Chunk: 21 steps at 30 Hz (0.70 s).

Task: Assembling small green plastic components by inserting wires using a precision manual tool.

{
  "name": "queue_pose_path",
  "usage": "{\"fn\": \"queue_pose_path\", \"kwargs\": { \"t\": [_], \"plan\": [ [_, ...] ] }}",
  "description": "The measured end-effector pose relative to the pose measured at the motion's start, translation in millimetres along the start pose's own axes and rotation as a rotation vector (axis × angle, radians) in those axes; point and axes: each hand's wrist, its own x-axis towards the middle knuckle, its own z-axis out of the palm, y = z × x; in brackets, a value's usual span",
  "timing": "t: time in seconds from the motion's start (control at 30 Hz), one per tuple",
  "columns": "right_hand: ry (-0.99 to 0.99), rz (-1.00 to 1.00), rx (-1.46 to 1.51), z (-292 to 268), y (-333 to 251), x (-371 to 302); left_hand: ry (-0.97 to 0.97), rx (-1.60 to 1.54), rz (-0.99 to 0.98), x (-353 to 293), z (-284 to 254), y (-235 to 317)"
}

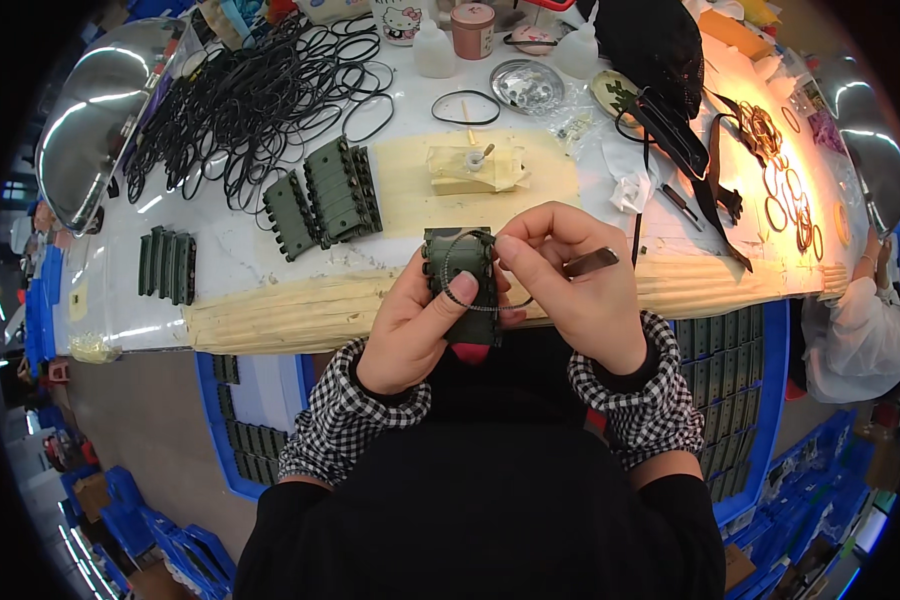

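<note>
Green ribbed piece [452, 260] in our left grip [410, 325], thin cord [486, 308] in our right grip [592, 300]

We had our left grip curled around the green ribbed piece, its thumb laid over the front. Just to its right, our right grip had thumb and forefinger pinched together on the thin cord, beside the piece's upper right edge. The cord looped across the piece's face; we could not tell whether it was fastened there. A flat metal tool [592, 262] stuck out of our right grip.

Beyond both grips, on the bench [225, 235], we had a tape-covered block [465, 176]. Left of our left grip and farther off lay stacked green pieces [340, 198], with a tangle of black loops [260, 100] behind them. Below our grips, a blue tray [210, 410] sat to the left and another blue tray [776, 400] to the right.
</note>
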Motion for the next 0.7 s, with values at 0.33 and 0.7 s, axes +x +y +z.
{"fn": "queue_pose_path", "kwargs": {
  "t": [0.33, 0.7],
  "plan": [
    [-0.038, -0.038, -0.069, -9.5, 10.6, 3.1, 0.045, 0.1, -0.005, -1.8, 0.3, 1.1],
    [-0.139, 0.108, -0.06, -11.3, -12.8, 3.2, 0.054, 0.152, -0.024, -3.5, -1.7, -0.5]
  ]
}}
